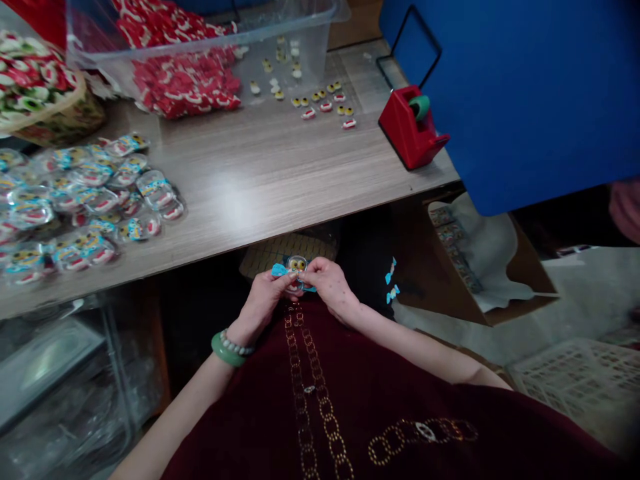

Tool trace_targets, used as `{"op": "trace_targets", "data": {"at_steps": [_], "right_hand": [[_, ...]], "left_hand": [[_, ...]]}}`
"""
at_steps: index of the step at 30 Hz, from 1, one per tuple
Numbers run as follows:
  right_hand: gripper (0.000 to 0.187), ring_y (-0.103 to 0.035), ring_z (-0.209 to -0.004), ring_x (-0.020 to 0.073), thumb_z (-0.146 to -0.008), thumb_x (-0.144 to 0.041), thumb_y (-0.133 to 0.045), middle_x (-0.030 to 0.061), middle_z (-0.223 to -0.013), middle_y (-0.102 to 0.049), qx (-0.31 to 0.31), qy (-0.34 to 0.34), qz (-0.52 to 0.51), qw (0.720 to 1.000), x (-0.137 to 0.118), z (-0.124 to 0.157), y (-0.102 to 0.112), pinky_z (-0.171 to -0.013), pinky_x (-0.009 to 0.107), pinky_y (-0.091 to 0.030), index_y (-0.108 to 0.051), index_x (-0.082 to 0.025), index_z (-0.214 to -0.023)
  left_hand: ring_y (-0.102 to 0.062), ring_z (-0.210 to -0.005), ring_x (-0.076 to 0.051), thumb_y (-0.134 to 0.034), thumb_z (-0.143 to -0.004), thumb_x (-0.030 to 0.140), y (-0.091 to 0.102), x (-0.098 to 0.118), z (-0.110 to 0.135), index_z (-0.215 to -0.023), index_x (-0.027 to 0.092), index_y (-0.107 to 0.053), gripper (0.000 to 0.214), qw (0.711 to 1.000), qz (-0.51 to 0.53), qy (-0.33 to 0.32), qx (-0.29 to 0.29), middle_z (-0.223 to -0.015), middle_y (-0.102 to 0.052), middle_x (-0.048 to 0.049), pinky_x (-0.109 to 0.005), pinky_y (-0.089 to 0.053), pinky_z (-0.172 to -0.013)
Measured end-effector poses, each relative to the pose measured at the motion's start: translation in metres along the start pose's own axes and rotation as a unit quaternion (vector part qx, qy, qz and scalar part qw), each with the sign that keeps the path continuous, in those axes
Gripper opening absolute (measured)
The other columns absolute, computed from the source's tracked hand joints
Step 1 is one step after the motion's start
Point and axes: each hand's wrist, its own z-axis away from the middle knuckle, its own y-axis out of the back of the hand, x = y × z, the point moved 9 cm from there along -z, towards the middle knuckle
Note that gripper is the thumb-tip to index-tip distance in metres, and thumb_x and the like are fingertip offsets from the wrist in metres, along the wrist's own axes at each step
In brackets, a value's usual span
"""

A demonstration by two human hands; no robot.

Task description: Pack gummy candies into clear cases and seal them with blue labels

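Note:
Close to my body, just below the table's front edge, both hands hold a small clear plastic pack (299,262) with yellow eye-shaped pieces inside. My left hand (263,295) is closed on its left side, the thumb pressing near a bright blue wrapper end (279,270). From the right, my right hand (331,283) pinches the pack with thumb and forefinger. More blue shows under those fingers. The lower part of the pack is largely hidden by my fingers. Many similar filled packs (95,172) lie heaped on the table's left side.
A clear bin (200,50) of red-and-white pieces stands at the back, beside a tub (85,113) of mixed pieces. Loose eye pieces (319,97) lie near a red tape dispenser (413,130). At right are a blue board (520,87), an open carton (475,267) and another person's hand (626,207).

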Motion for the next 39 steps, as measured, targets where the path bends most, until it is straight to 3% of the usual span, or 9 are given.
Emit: {"op": "trace_targets", "data": {"at_steps": [6,9,13,15,19,22,27,31,39], "right_hand": [[0.017,-0.053,-0.065,0.0137,-0.072,-0.033,-0.069,-0.0018,-0.067,-0.06,-0.01,0.025,0.071,0.997,-0.003,0.0,-0.002,-0.062,0.027,-0.041,-0.058,-0.021,-0.068],[0.011,-0.057,-0.072,0.0152,-0.075,-0.031,-0.066,-0.0008,-0.076,-0.065,0.005,0.034,0.06,0.998,-0.003,0.001,0.005,-0.068,0.029,-0.044,-0.063,-0.023,-0.083],[0.031,-0.057,-0.077,0.0152,-0.07,-0.029,-0.069,0.0008,-0.092,-0.066,0.072,0.032,0.009,0.997,-0.005,0.002,0.025,-0.073,0.031,-0.047,-0.062,-0.024,-0.1],[0.033,-0.056,-0.076,0.0144,-0.067,-0.031,-0.071,0.0004,-0.091,-0.064,0.063,0.022,-0.037,0.997,-0.007,0.002,0.025,-0.073,0.03,-0.047,-0.062,-0.023,-0.097],[0.022,-0.05,-0.064,0.012,-0.066,-0.034,-0.073,-0.004,-0.067,-0.057,-0.035,-0.011,-0.1,0.994,-0.01,0.006,0.005,-0.063,0.027,-0.04,-0.062,-0.02,-0.08],[0.014,-0.047,-0.059,0.0108,-0.065,-0.029,-0.07,-0.005,-0.061,-0.054,-0.03,-0.004,-0.114,0.993,-0.012,0.006,0.002,-0.059,0.026,-0.036,-0.061,-0.02,-0.07],[0.012,-0.047,-0.061,0.0102,-0.064,-0.026,-0.071,-0.0056,-0.063,-0.056,-0.041,0.013,-0.142,0.989,-0.014,0.003,0.0,-0.06,0.026,-0.035,-0.063,-0.02,-0.07],[0.016,-0.05,-0.062,0.0097,-0.064,-0.026,-0.074,-0.0058,-0.066,-0.059,-0.072,0.01,-0.182,0.981,-0.013,0.004,-0.006,-0.063,0.025,-0.038,-0.064,-0.02,-0.074],[0.031,-0.055,-0.067,0.0113,-0.06,-0.027,-0.079,-0.005,-0.074,-0.062,-0.072,-0.051,-0.231,0.969,0.001,0.005,-0.012,-0.064,0.025,-0.044,-0.056,-0.021,-0.081]], "left_hand": [[-0.064,-0.05,-0.018,-0.082,-0.063,0.039,0.012,-0.004,-0.002,-0.07,0.013,-0.067,0.032,0.996,0.007,-0.024,0.082,-0.056,-0.067,-0.0042,-0.028,-0.052,-0.049],[-0.062,-0.047,-0.018,-0.08,-0.063,0.037,0.016,-0.005,-0.003,-0.07,0.013,-0.064,0.03,0.994,0.009,-0.027,0.108,-0.056,-0.067,-0.0037,-0.027,-0.05,-0.046],[-0.062,-0.047,-0.017,-0.077,-0.067,0.036,0.019,-0.002,-0.003,-0.07,0.013,-0.064,0.027,0.992,0.021,-0.024,0.123,-0.057,-0.066,-0.0034,-0.026,-0.049,-0.045],[-0.061,-0.047,-0.017,-0.076,-0.068,0.035,0.02,-0.001,-0.003,-0.069,0.013,-0.064,0.025,0.991,0.034,-0.02,0.128,-0.057,-0.065,-0.0033,-0.026,-0.05,-0.045],[-0.061,-0.046,-0.016,-0.078,-0.069,0.031,0.017,0.0,-0.002,-0.068,0.012,-0.064,0.023,0.991,0.066,-0.022,0.111,-0.056,-0.064,-0.0024,-0.024,-0.05,-0.043],[-0.062,-0.047,-0.015,-0.075,-0.076,0.027,0.011,-0.001,0.0,-0.069,0.011,-0.065,0.02,0.992,0.093,-0.002,0.086,-0.056,-0.064,-0.0037,-0.023,-0.051,-0.044],[-0.06,-0.043,-0.013,-0.057,-0.092,0.018,-0.003,-0.01,0.008,-0.073,0.009,-0.067,0.024,0.98,0.146,0.126,0.045,-0.056,-0.066,-0.0077,-0.021,-0.052,-0.043],[-0.061,-0.043,-0.013,-0.053,-0.096,0.017,-0.01,-0.015,0.012,-0.075,0.01,-0.066,0.026,0.966,0.194,0.17,0.024,-0.056,-0.066,-0.0075,-0.02,-0.053,-0.043],[-0.066,-0.049,-0.017,-0.078,-0.078,0.028,-0.014,-0.007,0.008,-0.081,0.012,-0.065,0.021,0.991,0.124,0.055,0.012,-0.058,-0.067,-0.0045,-0.024,-0.056,-0.044]]}}
